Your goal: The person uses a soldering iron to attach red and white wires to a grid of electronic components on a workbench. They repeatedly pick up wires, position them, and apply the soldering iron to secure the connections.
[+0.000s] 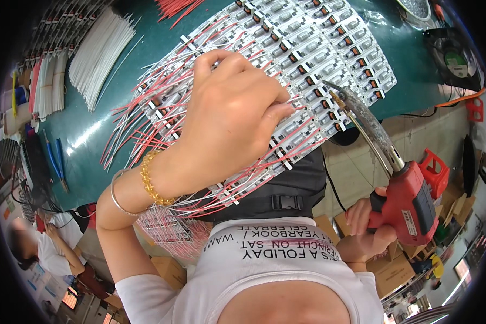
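Pliers (62,174), white wires (102,51) left of boards (308,46)

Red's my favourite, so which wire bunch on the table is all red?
The small bunch at the top edge, left of the circuit boards; the big bunch farther left is white, the banded bunch mostly white.

Red-and-black soldering gun (410,200), green tabletop (86,148)

Red soldering gun (414,208), wired boards (363,56)
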Available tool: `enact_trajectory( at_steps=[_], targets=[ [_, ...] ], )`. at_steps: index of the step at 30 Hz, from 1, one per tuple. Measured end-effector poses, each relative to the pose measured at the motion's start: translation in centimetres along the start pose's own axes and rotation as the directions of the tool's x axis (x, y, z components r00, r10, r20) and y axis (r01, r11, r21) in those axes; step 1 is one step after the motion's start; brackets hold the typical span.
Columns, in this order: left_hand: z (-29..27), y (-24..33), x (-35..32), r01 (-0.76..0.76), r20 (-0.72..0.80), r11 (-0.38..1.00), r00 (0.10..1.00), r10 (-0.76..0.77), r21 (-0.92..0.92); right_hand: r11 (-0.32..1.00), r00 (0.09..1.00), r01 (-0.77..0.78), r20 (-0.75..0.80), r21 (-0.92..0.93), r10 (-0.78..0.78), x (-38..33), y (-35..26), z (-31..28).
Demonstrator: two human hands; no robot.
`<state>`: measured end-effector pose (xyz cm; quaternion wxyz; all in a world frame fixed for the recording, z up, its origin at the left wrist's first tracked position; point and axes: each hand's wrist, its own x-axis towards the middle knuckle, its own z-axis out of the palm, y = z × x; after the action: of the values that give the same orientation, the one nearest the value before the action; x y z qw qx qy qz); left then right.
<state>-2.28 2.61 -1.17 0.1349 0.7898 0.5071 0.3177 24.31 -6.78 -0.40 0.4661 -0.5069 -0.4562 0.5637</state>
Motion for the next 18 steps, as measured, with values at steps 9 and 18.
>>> enact_trajectory(
  at_steps=[9,18],
  targets=[
    [0.7,0.5,0.3,0.025,-0.015,1.0,1.0,-0.025,0.006,1.0,1.0,0.028,0.008,-0.015,-0.028,-0.7,0.3,-0.1],
    [1.1,0.5,0.0,0.017,-0.025,0.999,1.0,-0.016,0.051,0.997,0.996,0.016,0.089,-0.073,-0.01,-1.3,1.2,-0.6]
  ],
)
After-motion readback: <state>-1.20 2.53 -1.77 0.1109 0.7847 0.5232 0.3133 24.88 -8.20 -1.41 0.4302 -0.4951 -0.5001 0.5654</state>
